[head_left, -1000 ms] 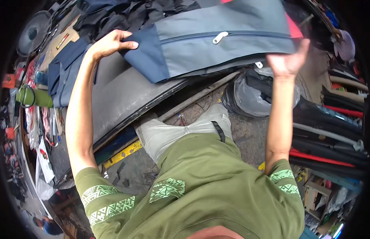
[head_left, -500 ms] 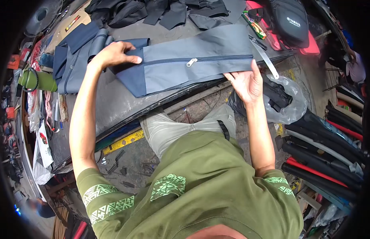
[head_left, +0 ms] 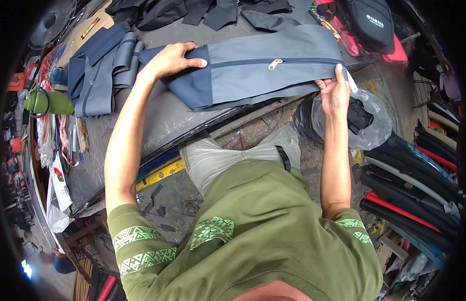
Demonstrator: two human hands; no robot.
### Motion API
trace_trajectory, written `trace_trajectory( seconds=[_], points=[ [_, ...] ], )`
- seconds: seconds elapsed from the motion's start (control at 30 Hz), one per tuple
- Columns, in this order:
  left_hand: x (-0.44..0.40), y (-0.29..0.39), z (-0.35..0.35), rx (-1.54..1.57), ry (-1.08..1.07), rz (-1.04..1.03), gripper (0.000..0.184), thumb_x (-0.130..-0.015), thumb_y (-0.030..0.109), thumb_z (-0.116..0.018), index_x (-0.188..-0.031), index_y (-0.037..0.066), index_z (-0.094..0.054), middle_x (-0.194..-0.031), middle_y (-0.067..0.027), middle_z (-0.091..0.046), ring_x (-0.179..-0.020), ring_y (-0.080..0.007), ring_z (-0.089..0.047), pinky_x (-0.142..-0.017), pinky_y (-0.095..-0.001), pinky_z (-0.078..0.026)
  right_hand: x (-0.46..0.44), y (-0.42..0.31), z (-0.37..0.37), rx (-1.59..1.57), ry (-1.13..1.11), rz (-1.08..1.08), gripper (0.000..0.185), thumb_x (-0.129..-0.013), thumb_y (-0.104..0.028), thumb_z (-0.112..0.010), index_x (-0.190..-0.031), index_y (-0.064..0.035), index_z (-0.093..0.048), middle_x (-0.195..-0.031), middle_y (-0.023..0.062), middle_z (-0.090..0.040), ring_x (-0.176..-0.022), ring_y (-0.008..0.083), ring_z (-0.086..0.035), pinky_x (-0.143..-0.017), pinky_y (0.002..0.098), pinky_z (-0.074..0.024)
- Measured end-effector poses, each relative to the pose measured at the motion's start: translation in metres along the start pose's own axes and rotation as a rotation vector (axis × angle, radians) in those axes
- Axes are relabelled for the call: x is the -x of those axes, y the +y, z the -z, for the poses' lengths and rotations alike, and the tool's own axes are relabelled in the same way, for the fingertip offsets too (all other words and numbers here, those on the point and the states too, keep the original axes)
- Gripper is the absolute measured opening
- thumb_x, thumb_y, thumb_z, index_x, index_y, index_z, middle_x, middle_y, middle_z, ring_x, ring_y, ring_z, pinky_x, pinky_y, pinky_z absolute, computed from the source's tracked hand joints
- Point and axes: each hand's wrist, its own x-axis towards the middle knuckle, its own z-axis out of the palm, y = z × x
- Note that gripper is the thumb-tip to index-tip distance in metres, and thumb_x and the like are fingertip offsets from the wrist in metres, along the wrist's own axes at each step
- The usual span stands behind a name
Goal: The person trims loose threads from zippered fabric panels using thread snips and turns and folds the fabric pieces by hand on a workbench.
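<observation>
A long grey fabric panel [head_left: 273, 45] with a navy end piece [head_left: 190, 88] lies across the front edge of the dark table. Along it runs a navy zipper with a silver-white pull [head_left: 275, 64]. My left hand [head_left: 173, 61] rests on the navy end, its thumb pointing along the zipper and its fingertips partly hidden. At the panel's right end my right hand [head_left: 335, 91] pinches the edge, thumb on top and fingers beneath. A white strip [head_left: 351, 81], perhaps a ruler, shows just beyond that thumb.
Folded navy and grey pieces [head_left: 100, 75] and a green bottle [head_left: 50, 102] sit at the left. Black fabric pieces [head_left: 218, 15] lie at the back, a black bag [head_left: 371, 25] at the back right. A plastic-lined bin [head_left: 376, 120] and fabric rolls [head_left: 408, 210] stand at the right.
The panel swung down onto the table, then shifted right along with both hands. My right hand has gone from spread fingers to a pinch on the panel's edge.
</observation>
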Motion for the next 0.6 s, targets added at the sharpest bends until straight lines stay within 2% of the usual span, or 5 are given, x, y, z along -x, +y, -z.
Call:
trace_trajectory(
  seconds=[0.2, 0.33, 0.43, 0.5, 0.6],
  points=[
    [-0.023, -0.008, -0.004, 0.119, -0.119, -0.03, 0.061, -0.087, 0.044, -0.079, -0.125, -0.002, -0.069, -0.122, -0.0241, -0.072, -0.118, -0.0374, -0.068, -0.102, -0.0432, -0.05, -0.005, 0.012, 0.008, -0.061, 0.099, 0.008, 0.042, -0.105, -0.036, -0.062, -0.119, 0.0031, -0.061, -0.11, 0.015, -0.073, -0.093, 0.0282, -0.074, -0.073, 0.0453, -0.0649],
    [-0.019, -0.031, 0.014, -0.105, 0.123, -0.007, 0.068, -0.081, 0.043, -0.083, -0.126, -0.006, -0.068, -0.123, -0.0259, -0.071, -0.12, -0.0377, -0.067, -0.104, -0.0424, -0.051, 0.006, 0.0, -0.021, 0.013, -0.056, -0.135, 0.043, -0.104, -0.037, -0.064, -0.12, 0.0027, -0.062, -0.108, 0.0154, -0.072, -0.093, 0.0281, -0.074, -0.073, 0.0433, -0.0648],
    [-0.008, -0.056, 0.025, -0.012, 0.05, 0.089, 0.073, -0.08, 0.044, -0.086, -0.128, -0.008, -0.066, -0.124, -0.0268, -0.071, -0.119, -0.0355, -0.068, -0.103, -0.0409, -0.051, 0.009, 0.009, -0.03, 0.079, -0.131, -0.208, 0.045, -0.104, -0.039, -0.063, -0.119, 0.0035, -0.063, -0.109, 0.0158, -0.072, -0.095, 0.0275, -0.074, -0.073, 0.0417, -0.0643],
    [-0.003, -0.065, 0.02, 0.064, -0.065, 0.109, 0.076, -0.079, 0.044, -0.087, -0.129, -0.008, -0.066, -0.124, -0.0268, -0.071, -0.118, -0.0343, -0.069, -0.102, -0.0398, -0.051, 0.013, 0.011, -0.037, 0.123, -0.1, -0.16, 0.047, -0.105, -0.04, -0.06, -0.119, 0.0049, -0.061, -0.109, 0.0175, -0.072, -0.096, 0.0286, -0.074, -0.074, 0.041, -0.0643],
    [-0.003, -0.063, 0.011, 0.05, -0.074, 0.136, 0.087, -0.076, 0.056, -0.086, -0.133, -0.006, -0.064, -0.124, -0.0252, -0.071, -0.118, -0.034, -0.069, -0.103, -0.0391, -0.051, 0.01, 0.017, -0.038, 0.149, -0.039, -0.101, 0.048, -0.108, -0.039, -0.056, -0.124, 0.006, -0.056, -0.111, 0.0204, -0.07, -0.094, 0.0304, -0.075, -0.072, 0.0406, -0.0645]
  ],
)
